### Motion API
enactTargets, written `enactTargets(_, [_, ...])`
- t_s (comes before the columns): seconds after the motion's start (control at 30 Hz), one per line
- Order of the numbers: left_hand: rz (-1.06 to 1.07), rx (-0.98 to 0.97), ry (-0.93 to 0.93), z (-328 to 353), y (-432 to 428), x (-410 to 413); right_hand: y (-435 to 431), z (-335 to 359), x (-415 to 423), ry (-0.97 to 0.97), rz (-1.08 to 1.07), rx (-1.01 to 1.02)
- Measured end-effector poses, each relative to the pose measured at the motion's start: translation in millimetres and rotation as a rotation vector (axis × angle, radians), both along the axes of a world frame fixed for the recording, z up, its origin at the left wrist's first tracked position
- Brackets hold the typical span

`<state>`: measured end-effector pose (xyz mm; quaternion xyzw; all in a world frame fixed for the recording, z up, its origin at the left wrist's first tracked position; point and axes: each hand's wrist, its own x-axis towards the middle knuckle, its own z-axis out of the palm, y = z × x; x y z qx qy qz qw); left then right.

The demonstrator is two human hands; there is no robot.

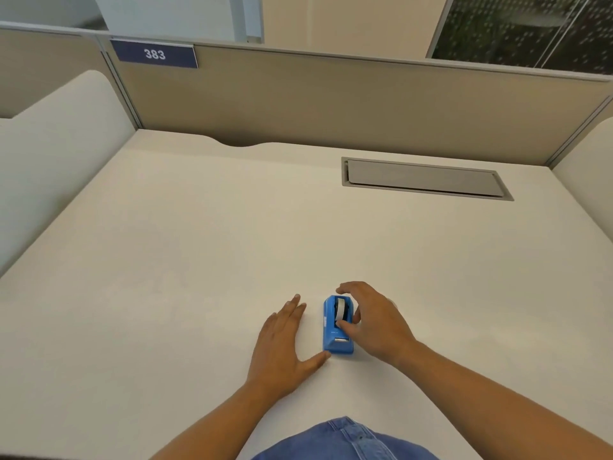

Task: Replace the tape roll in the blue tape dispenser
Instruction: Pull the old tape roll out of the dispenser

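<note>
A small blue tape dispenser (332, 330) stands on the white desk (199, 244), near its front edge, with its cutter end towards me. A whitish tape roll (341, 309) sits in its cradle. My right hand (374, 322) curves over the dispenser from the right, thumb on the near side of the roll and fingers arched past its far end. My left hand (282, 343) lies flat and open on the desk just left of the dispenser, its thumb tip touching the dispenser's front left corner.
A grey cable hatch (424, 178) is set into the desk at the back right. Beige partition walls (331, 101) close off the back, and white side panels (56, 141) stand at left and right. A sign reading 383 (154, 54) hangs on the partition.
</note>
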<state>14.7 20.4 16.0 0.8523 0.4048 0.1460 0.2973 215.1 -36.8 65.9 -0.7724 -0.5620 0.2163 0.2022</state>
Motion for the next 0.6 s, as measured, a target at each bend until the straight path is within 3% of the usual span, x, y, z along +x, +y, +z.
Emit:
enactTargets(0.13, [-0.065, -0.124, -0.079, 6.2, 12.7, 24.9, 2.3, -1.2, -2.7, -0.042, 0.016, 0.018])
enactTargets(0.27, [-0.148, -0.012, -0.057, -4.5, 16.0, 28.3, 2.3, -3.7, -3.0, -0.044, -0.003, 0.007])
enactTargets(0.6, [-0.182, 0.039, -0.072, -9.0, 16.9, 24.5, -1.7, -1.5, -9.9, -0.055, -0.074, -0.038])
